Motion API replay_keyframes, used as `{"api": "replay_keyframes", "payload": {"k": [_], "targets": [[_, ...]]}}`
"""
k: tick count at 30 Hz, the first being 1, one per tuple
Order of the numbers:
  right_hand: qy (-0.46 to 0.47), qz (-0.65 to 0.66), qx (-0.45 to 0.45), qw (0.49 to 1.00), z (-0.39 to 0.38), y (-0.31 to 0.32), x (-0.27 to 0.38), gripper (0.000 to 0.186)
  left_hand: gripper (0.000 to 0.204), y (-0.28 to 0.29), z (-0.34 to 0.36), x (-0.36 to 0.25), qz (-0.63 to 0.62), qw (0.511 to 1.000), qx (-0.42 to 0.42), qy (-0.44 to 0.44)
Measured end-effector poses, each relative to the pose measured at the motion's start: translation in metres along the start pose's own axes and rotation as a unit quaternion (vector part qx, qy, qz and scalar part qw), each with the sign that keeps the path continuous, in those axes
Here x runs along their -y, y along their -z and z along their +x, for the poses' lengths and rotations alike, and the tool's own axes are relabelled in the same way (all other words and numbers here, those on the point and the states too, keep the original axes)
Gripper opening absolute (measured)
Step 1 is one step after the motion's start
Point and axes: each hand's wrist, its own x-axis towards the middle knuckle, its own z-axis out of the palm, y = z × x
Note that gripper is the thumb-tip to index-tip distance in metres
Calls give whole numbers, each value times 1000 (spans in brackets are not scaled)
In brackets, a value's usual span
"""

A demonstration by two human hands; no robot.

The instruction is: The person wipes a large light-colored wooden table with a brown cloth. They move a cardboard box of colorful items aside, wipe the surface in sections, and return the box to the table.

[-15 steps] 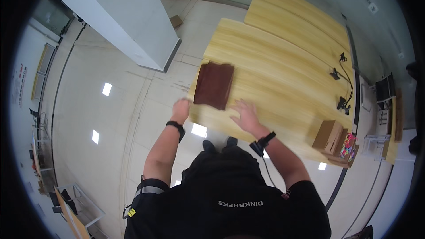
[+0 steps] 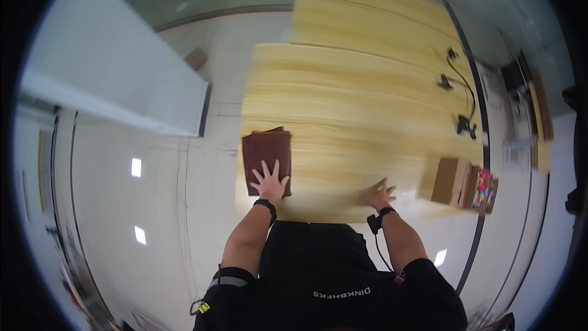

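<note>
My left hand (image 2: 270, 181) lies with fingers spread on a folded dark brown cloth or leather piece (image 2: 264, 149) at the left edge of the wooden table (image 2: 331, 98). The piece has slightly uneven upper edges. To the right, my right hand (image 2: 380, 193) is open with fingers apart, low over the bare tabletop near its front edge, casting a shadow; whether it touches the wood I cannot tell. Both wrists wear black devices, the right one with a cable.
A cardboard box (image 2: 453, 181) with colorful items (image 2: 484, 187) sits at the right front of the table. Black clamps joined by a cable (image 2: 465, 124) lie along the right side. A second table (image 2: 367, 12) adjoins behind. A white pillar (image 2: 116, 61) stands at the left.
My left hand has moved from beside the brown piece onto it and spread out. My right hand has moved rightward, away from it. The view has shifted, and I stand closer to the table.
</note>
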Motion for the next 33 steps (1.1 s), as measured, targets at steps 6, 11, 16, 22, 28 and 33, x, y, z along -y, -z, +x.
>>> {"api": "replay_keyframes", "payload": {"k": [6,11,16,22,28,33], "targets": [[18,-1,-48,999,16,6,-3,163,88,24,96,-5,79,996,-35,-25],[13,-75,-59,995,24,-11,-7,161,84,64,202,12,81,988,-100,-89],[16,-2,-42,999,28,-1,-8,162,76,80,252,9,113,977,-118,-135],[40,-17,-53,998,17,-5,0,163,77,60,246,37,106,964,-184,-158],[15,19,-41,999,-1,7,13,157,81,-10,142,80,94,960,-223,-143],[20,-6,-50,999,7,-1,6,156,79,-79,-5,121,58,973,-188,-119]]}}
